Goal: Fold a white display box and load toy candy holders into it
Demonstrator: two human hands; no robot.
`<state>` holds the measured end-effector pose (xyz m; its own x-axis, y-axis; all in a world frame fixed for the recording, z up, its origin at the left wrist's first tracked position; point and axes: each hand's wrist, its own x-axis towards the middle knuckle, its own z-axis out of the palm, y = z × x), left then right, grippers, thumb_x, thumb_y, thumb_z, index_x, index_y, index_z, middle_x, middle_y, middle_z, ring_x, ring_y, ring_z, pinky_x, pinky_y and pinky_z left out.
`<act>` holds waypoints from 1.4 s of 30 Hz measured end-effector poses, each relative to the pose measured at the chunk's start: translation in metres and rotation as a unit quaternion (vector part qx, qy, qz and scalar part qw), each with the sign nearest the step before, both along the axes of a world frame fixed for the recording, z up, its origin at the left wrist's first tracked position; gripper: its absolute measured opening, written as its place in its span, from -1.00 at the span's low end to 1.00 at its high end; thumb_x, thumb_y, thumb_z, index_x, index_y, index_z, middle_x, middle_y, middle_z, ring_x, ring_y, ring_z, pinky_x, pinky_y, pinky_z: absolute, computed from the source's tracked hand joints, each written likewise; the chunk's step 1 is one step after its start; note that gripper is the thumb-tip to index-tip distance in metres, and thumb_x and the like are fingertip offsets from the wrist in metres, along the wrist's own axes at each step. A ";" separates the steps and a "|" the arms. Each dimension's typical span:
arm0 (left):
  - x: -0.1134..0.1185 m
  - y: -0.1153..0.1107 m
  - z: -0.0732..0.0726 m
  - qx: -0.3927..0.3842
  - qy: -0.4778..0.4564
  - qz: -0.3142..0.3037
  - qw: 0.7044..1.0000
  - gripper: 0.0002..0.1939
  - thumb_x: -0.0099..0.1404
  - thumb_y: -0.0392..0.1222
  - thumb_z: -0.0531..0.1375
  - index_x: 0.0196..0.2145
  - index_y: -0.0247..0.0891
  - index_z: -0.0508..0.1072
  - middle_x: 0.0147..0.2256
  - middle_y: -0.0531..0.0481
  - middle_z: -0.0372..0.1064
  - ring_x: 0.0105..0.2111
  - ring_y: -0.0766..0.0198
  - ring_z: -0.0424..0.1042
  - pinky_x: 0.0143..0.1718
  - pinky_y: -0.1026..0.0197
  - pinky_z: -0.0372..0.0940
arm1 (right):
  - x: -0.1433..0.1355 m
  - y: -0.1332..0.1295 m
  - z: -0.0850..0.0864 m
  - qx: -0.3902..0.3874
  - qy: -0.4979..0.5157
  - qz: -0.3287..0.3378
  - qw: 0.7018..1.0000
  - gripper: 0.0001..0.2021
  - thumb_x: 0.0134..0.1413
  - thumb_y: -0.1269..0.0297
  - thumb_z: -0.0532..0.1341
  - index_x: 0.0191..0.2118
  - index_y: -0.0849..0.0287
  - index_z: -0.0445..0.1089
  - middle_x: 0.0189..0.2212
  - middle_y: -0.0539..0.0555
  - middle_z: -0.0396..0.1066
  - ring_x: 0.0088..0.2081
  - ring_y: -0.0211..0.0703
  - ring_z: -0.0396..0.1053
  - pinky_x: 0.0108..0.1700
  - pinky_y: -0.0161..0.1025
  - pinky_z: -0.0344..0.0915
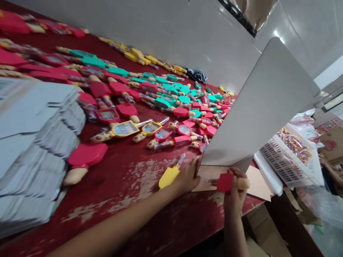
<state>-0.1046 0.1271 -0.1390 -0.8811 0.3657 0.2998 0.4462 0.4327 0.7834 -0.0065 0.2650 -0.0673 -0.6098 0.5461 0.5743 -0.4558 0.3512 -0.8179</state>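
My right hand [235, 189] is closed on a red paddle-shaped toy [224, 182] with a tan knob-like end, over the tan inside of a cardboard box [207, 175]. My left hand [189, 176] is at the left edge of that box, its fingers bent around the edge. The box has a tall pale panel [257, 103] standing up at its back. Just left of my left hand lies a yellow toy [169, 176] of the same shape, with a clear tube at one end.
Many red, green and yellow toys [160, 101] cover the red table [115, 200]. Stacked flat grey cardboard [53, 142] stands at the left. On the right are a white basket [281, 160] of small wrapped pieces, plastic bags and another person's arm [331, 167].
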 end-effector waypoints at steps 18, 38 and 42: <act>-0.007 -0.067 -0.018 0.042 0.023 -0.025 0.999 -0.38 0.27 0.03 0.00 0.17 -0.42 0.16 0.12 -0.34 0.24 0.14 0.00 0.24 0.15 -0.05 0.20 | -0.063 -0.067 -0.026 0.095 0.116 0.024 0.988 -0.82 0.21 0.28 0.09 -0.40 0.11 0.09 -0.58 -0.08 0.16 -0.54 -0.30 0.23 -0.49 -0.31 0.25; -0.014 -0.069 -0.030 0.090 0.126 0.043 0.987 -0.51 0.20 -0.06 0.03 0.05 -0.32 0.17 -0.02 -0.28 0.31 -0.02 -0.02 0.35 -0.04 -0.06 0.32 | -0.083 -0.107 -0.010 0.307 0.142 0.027 0.940 -0.91 0.08 0.37 0.17 -0.34 0.13 0.20 -0.55 -0.05 0.19 -0.55 -0.30 0.17 -0.54 -0.33 0.13; -0.026 -0.086 -0.035 0.094 0.113 0.078 0.986 -0.46 0.13 -0.01 0.10 0.03 -0.30 0.20 -0.05 -0.23 0.32 -0.07 -0.03 0.36 -0.08 -0.07 0.33 | -0.096 -0.116 -0.008 0.290 0.132 0.043 0.947 -0.94 0.12 0.31 0.14 -0.34 0.13 0.22 -0.54 -0.04 0.25 -0.54 -0.30 0.23 -0.51 -0.33 0.20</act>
<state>-0.1305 0.0409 -0.1740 -0.8255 0.1506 0.5439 0.5576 0.3669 0.7446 -0.1029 0.1486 -0.0756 -0.4307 0.0477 0.9012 -0.6645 0.6589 -0.3525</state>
